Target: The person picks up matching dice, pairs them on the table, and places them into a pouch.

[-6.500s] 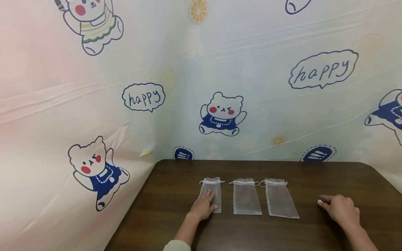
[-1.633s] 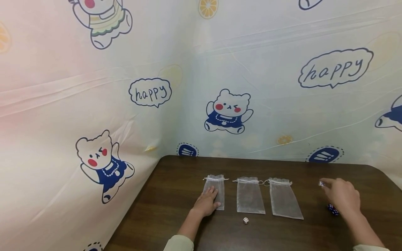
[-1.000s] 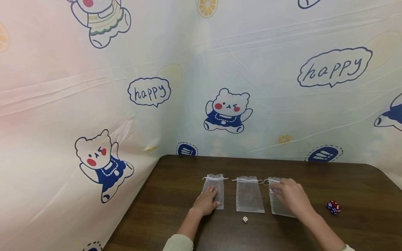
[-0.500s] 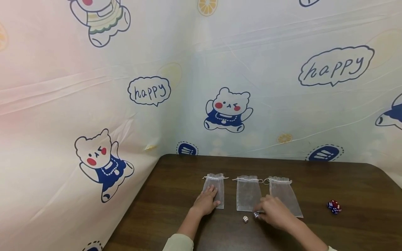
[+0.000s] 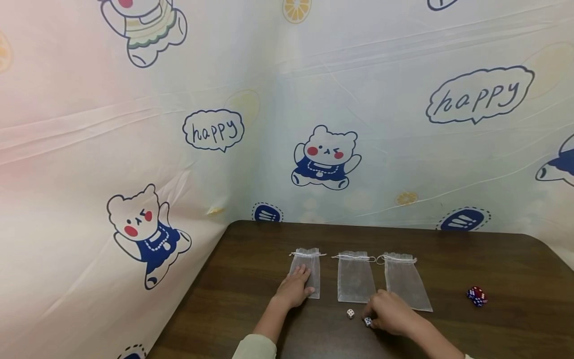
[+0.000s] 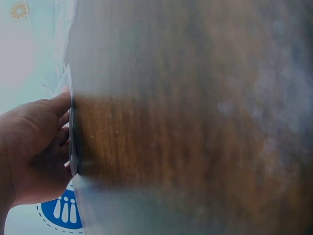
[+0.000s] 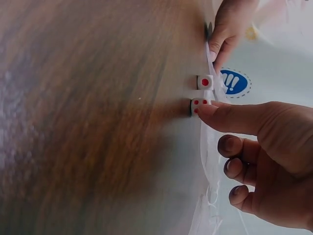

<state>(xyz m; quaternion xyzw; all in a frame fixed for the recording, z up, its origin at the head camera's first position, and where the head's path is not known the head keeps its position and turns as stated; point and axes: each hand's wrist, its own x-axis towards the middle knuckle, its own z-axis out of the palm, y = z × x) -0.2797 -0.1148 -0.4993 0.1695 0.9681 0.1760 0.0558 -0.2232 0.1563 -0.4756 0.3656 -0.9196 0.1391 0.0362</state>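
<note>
My left hand (image 5: 293, 289) rests flat on the left sheer white drawstring bag (image 5: 315, 281), fingers stretched out. In the head view, my right hand (image 5: 389, 311) pinches a white die (image 5: 367, 322) at the table, just below the gap between the middle drawstring bag (image 5: 354, 279) and the right drawstring bag (image 5: 408, 284). Red pips show on this die (image 7: 195, 104) in the right wrist view, where thumb and index finger touch it and the other fingers curl. Close to its left lies another white die (image 5: 350, 313), apart from any hand.
A small cluster of red and blue dice (image 5: 477, 296) sits at the right of the dark wooden table (image 5: 515, 264). All three bags lie flat in a row, cords toward the far edge. A printed cloth wall (image 5: 381, 149) stands behind.
My right hand has carried a white die from the right, over the right bag, down beside the first white die, and drawn it slightly nearer. The left hand stays on its bag.
</note>
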